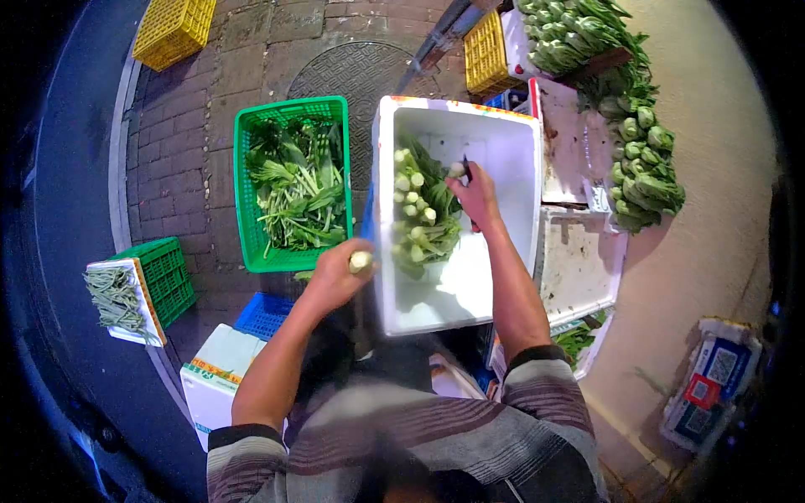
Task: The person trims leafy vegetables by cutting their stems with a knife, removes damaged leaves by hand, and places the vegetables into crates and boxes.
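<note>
My left hand (334, 277) is closed around a leafy vegetable, whose pale round cut stem (360, 261) faces up; the rest of it is hidden by the hand. Inside the white foam box (511, 277), my right hand (478, 199) is closed on a thin dark tool (467, 164) that looks like a small knife, mostly covered by the fingers. A pale stem end (457, 169) lies right at those fingertips. Stacked along the box's left side are several leafy greens (417, 201) with pale cut stems facing me. The green basket (241, 201), left of the box, holds loose leaves (298, 189).
More greens (641, 159) are piled at the right, beside stained white foam lids (579, 260). Yellow crates (172, 33) stand farther off. At left, long beans (117, 298) lie on a white foam tray by a green crate (172, 281). A white box (214, 377) sits near my left elbow.
</note>
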Tool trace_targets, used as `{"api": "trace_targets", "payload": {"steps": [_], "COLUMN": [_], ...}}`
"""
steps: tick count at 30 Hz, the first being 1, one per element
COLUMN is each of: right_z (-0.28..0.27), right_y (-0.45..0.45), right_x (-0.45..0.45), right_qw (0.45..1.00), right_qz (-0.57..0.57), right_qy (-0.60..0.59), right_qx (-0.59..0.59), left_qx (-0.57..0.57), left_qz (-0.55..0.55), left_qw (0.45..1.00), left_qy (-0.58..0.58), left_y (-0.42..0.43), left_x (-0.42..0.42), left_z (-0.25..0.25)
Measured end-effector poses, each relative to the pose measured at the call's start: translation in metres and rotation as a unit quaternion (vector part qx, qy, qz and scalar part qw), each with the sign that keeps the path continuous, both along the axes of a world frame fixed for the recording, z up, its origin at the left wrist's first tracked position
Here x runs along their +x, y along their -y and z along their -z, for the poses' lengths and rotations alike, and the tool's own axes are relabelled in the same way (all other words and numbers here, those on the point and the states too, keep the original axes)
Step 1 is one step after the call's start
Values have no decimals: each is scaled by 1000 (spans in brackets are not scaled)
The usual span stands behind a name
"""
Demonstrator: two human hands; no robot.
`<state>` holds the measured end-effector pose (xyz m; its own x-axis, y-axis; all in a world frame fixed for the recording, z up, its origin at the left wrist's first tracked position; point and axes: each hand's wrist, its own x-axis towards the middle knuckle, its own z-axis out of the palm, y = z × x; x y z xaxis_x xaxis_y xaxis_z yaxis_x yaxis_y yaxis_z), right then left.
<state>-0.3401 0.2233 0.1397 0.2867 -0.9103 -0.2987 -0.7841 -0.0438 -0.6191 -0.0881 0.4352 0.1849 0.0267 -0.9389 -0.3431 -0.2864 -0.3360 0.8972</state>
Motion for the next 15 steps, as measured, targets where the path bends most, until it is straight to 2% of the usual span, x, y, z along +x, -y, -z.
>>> {"api": "trace_targets", "payload": {"steps": [3, 6, 9, 12, 13, 15], "right_z": [-82, -148, -190, -204, -198, -204], "right_y": [-33, -61, -76, -74, -73, -74], "right_x": [1, 19, 39, 56, 59, 72], "right_qw": [998, 980, 957, 887, 887, 882], "right_qz": [24, -38, -113, -108, -168, -171], "right_qy": [65, 197, 266, 432, 421, 416], "right_qx": [-14, 0, 10, 122, 93, 141], "left_qx": [-91, -90, -272, -148, -204, -178], "left_qz": [0, 67, 105, 55, 63, 51], "left_qw": [994, 992, 956, 961, 955, 956], "left_qy": [-56, -48, 9, -225, -207, -227], "left_y": [24, 51, 63, 53, 52, 49], "left_x": [-19, -25, -21, -7, -2, 9], "left_z": [-21, -72, -92, -123, -127, -131]}}
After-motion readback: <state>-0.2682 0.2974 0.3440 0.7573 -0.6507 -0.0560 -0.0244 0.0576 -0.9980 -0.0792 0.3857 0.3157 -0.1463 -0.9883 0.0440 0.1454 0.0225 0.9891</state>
